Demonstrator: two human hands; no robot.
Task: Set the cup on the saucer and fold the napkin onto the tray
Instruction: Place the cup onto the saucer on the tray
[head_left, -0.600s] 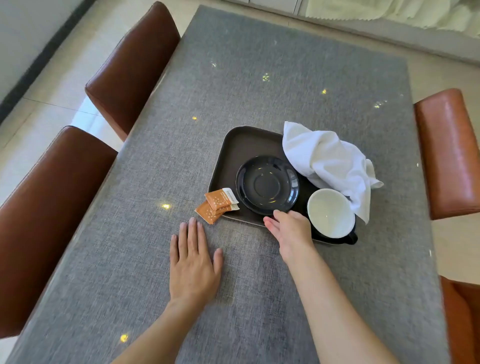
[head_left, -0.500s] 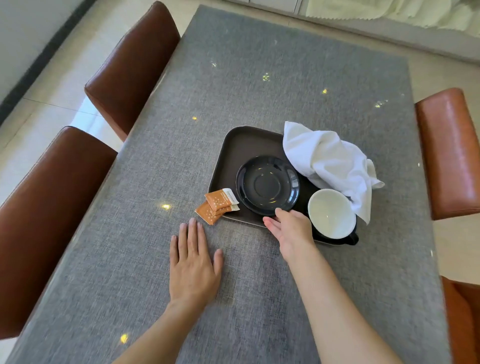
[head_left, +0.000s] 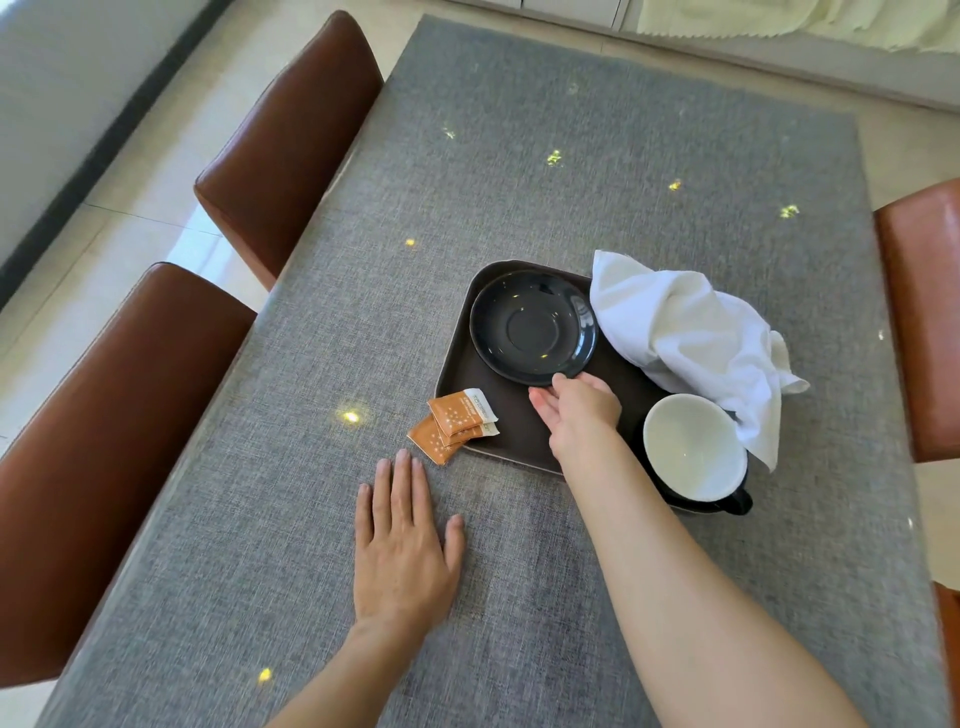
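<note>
Her right hand (head_left: 579, 410) pinches the near rim of the saucer (head_left: 532, 328) on the tray (head_left: 511, 431); the left hand (head_left: 402, 545) lies flat, fingers spread, on the table (head_left: 519, 156).

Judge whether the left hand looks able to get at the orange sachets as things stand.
Probably yes: the left hand lies flat on the table, the orange sachets just beyond its fingertips with nothing between.
</note>
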